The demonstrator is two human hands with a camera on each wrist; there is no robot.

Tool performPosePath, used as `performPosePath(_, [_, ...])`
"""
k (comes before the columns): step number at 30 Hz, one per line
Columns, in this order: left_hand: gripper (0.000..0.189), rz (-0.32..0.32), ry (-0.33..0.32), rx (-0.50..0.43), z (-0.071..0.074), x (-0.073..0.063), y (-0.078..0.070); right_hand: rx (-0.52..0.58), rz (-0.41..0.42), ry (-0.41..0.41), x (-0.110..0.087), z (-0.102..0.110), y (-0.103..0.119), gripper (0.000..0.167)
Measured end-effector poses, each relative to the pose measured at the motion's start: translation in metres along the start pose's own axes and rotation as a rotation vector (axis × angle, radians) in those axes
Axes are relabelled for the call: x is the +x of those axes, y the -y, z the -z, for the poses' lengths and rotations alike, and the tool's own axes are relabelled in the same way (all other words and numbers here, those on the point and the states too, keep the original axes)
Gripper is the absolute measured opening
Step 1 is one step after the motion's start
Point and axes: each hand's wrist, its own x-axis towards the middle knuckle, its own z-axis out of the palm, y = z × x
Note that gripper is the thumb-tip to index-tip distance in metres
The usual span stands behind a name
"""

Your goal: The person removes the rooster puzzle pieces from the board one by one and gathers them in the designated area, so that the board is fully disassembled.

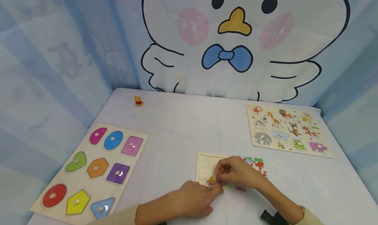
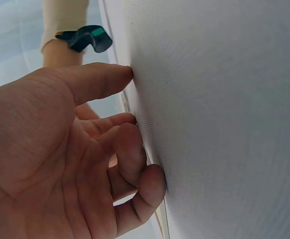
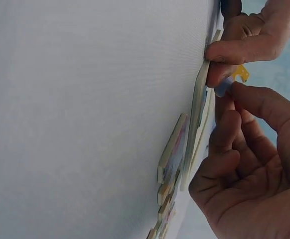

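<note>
A shallow wooden puzzle tray lies on the white table in front of me. My right hand is over it, and thumb and fingers pinch a small blue and yellow puzzle piece, tilted at the tray's near side. My left hand rests at the near edge, its index finger reaching out to the tray and the other fingers loosely bent. Colourful loose puzzle pieces lie right of the tray, partly hidden by my right hand and forearm.
On the left lies a large board of coloured knobbed shapes. An animal puzzle board is at the back right. A small yellow and red figurine stands near the back left edge. Behind the table hangs a printed curtain.
</note>
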Motion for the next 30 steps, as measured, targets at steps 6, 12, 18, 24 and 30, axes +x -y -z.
performPosePath(6, [0.061, 0.003, 0.034, -0.032, 0.001, 0.002, -0.001, 0.004, -0.02, -0.096, -0.01, 0.014, -0.003, 0.009])
performPosePath(12, [0.065, 0.037, 0.047, -0.041, 0.002, 0.003, -0.003, 0.038, -0.133, -0.143, -0.04, 0.044, -0.015, 0.008])
performPosePath(18, [0.064, 0.059, 0.075, -0.054, 0.002, 0.004, -0.004, 0.067, -0.271, -0.122, -0.073, 0.059, -0.031, 0.009])
performPosePath(24, [0.064, 0.052, 0.087, -0.063, 0.002, 0.004, -0.003, 0.125, -0.305, -0.081, -0.095, 0.057, -0.045, 0.009])
performPosePath(30, [0.062, 0.063, 0.098, -0.082, 0.002, 0.005, -0.003, 0.117, -0.31, -0.104, -0.098, 0.05, -0.051, 0.008])
